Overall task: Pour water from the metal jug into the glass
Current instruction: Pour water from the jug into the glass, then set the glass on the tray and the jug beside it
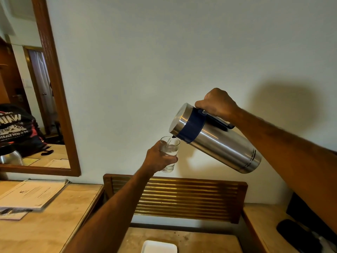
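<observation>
My right hand (217, 105) grips the dark blue handle of the metal jug (218, 139), a steel cylinder with a blue collar, tilted down to the left in mid-air. A thin stream of water runs from its spout into the clear glass (170, 148). My left hand (156, 157) is wrapped around the glass and holds it up in front of the white wall, just below the spout. The glass is partly filled with water; my fingers hide its left side.
A slatted wooden rack (182, 196) stands against the wall below my hands. A white dish (158, 247) lies on the low table. Papers (31, 194) rest on the left desk under a wood-framed mirror (60, 106). Dark objects (295, 232) sit at the right.
</observation>
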A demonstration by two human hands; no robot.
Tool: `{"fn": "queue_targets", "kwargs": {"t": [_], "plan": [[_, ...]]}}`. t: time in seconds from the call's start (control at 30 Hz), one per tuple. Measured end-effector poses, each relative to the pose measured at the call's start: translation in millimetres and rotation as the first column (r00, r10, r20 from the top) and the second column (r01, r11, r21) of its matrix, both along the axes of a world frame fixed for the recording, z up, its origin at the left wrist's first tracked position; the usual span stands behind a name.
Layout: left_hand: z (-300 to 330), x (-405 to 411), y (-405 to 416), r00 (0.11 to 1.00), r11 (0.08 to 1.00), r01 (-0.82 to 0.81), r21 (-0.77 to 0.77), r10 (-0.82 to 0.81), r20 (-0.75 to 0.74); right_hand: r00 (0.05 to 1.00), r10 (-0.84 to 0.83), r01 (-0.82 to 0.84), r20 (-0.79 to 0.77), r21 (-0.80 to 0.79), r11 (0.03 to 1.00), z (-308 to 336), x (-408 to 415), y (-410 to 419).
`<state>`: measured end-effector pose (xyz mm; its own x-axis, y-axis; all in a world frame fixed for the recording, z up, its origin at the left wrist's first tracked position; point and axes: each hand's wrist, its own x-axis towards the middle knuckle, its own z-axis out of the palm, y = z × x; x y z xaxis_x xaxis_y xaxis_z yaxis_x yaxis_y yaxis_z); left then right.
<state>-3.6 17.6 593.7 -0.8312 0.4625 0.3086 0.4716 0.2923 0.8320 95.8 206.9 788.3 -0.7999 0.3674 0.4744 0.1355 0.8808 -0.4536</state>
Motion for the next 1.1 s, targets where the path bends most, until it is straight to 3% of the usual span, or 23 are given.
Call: {"fn": "queue_targets", "kwargs": {"t": [0.43,0.7,0.87,1.1], "plan": [[2.1,-3.4,0.0,1.000,1.000,-0.001,0.005,0.001,0.005,1.000,-0.020,0.020,-0.006,-0.026,0.999,-8.6,0.0,4.4],[-7.5,-0.2,1.9,0.999,1.000,0.027,0.016,-0.027,0.044,0.996,-0.038,0.020,-0.074,-0.227,0.974,-41.2,13.5,15.0],[-15.3,0.9,2.7,0.991,0.996,0.063,0.070,-0.070,0.110,0.989,-0.062,-0.010,-0.133,-0.485,0.875,-78.4,26.8,23.5],[-42.6,1.7,8.7,0.981,0.992,0.035,0.120,-0.057,0.186,0.959,-0.187,-0.051,-0.212,-0.780,0.623,-153.3,34.3,42.2]]}}
